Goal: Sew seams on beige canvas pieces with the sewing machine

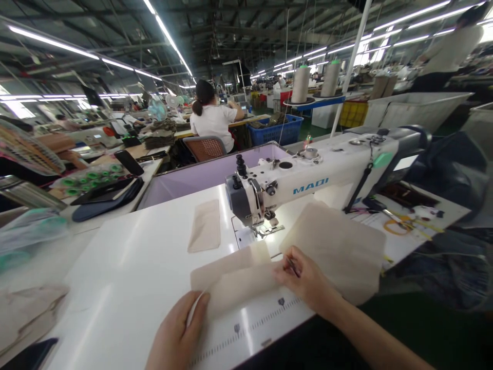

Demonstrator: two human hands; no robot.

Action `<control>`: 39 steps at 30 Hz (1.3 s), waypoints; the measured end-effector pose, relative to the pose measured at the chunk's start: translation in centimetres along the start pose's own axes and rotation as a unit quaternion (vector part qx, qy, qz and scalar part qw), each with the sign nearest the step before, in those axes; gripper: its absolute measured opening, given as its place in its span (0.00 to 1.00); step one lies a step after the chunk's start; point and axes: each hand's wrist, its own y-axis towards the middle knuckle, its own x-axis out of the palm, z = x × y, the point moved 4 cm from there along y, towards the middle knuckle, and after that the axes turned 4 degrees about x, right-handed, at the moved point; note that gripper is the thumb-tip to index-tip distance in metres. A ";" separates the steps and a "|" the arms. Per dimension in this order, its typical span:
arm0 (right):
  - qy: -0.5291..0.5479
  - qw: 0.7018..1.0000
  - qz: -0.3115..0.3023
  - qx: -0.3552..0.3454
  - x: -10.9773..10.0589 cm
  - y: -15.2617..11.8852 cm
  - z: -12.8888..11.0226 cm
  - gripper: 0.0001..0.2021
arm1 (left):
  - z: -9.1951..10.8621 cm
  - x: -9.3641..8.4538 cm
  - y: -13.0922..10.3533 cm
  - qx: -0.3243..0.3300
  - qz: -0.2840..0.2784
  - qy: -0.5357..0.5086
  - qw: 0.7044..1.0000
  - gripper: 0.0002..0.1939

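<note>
A beige fabric piece [239, 280], folded over on itself, lies on the white sewing table in front of the needle area. My left hand [183, 326] pinches its left end between thumb and fingers. At its right end, my right hand [304, 277] is closed on the edge, with a small dark metal tool [293, 267] tucked in the fingers; its kind is unclear. Beside that hand, a larger beige fabric panel [339, 246] spreads under the machine arm and over the table's front edge. The sewing machine's presser foot [269, 230] is just beyond the folded piece.
A small beige fabric rectangle [205, 226] lies left of the sewing machine [308, 180]. Scissors [396, 221] and an orange-yellow tape are at the right. Thread cones [300, 85] stand behind. A lilac bin [185, 180] borders the table's far side; a co-worker [211, 115] sits beyond.
</note>
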 end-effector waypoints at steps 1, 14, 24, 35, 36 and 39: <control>0.024 1.000 -0.018 -0.005 0.0 0.1 -0.3 0.15 | 0.0 -0.2 0.4 -0.019 0.001 0.006 1.000 0.19; -0.102 0.994 -0.027 -0.014 2.1 1.8 -0.6 0.08 | -0.4 0.2 1.5 -0.116 -0.036 0.100 0.988 0.20; -0.177 0.981 -0.020 -0.081 2.4 2.1 -1.6 0.09 | 0.0 0.5 0.5 -0.146 -0.032 0.117 0.982 0.20; -0.216 0.973 -0.025 -0.079 2.9 2.4 -1.5 0.13 | -0.4 0.8 0.8 -0.135 -0.024 0.144 0.980 0.16; -0.217 0.973 -0.025 -0.079 2.9 2.4 -1.6 0.13 | -0.5 0.8 0.8 -0.135 -0.022 0.144 0.980 0.15; -0.226 0.971 -0.018 -0.077 2.9 2.4 -1.5 0.14 | -0.6 0.9 0.8 -0.136 -0.024 0.143 0.980 0.15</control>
